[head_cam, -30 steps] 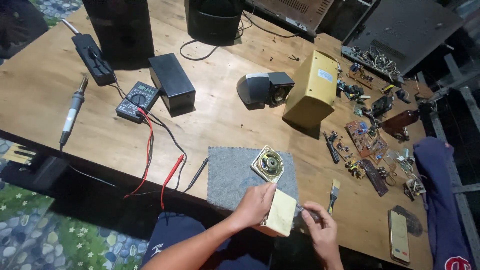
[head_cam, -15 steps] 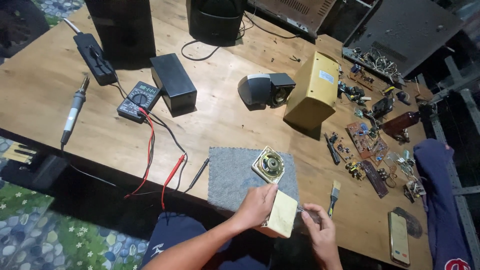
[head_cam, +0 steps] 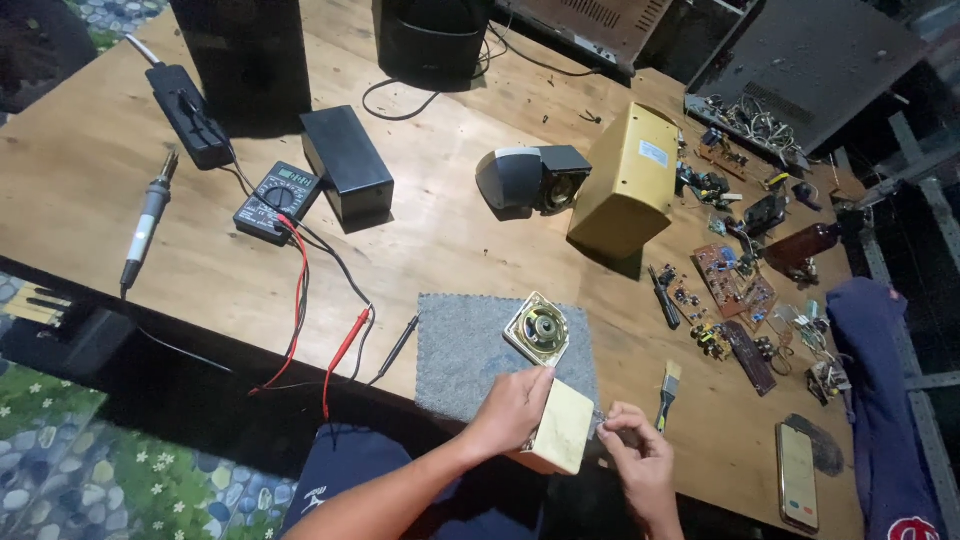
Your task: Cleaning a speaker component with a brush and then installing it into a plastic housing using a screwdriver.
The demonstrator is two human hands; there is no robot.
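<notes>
- The small box, a cream speaker shell, sits at the near edge of the bench, half over the near right corner of the grey mat, tipped so one broad face turns up.
- The left hand clasps the box from its left side, fingers wrapped over the top edge, seemingly to steady it for the other hand.
- The right hand is just right of the box, thumb and fingers pinched on something small and shiny at the box's side; what it is cannot be told.
- The speaker driver lies loose on the mat just beyond the box, cone up; the soft mat likely guards it from the hard wood.
- Whether the box is hollow cannot be seen from here.
- A brush lies just right of the box, in reach of the right hand.
- A phone lies further right, near the bench edge.
- Circuit boards and loose parts spread beyond the brush.
- A larger gold box stands well beyond the mat, a grey speaker touching its left side.
- A multimeter rests far left of the mat, its red and black leads trailing toward the mat.
</notes>
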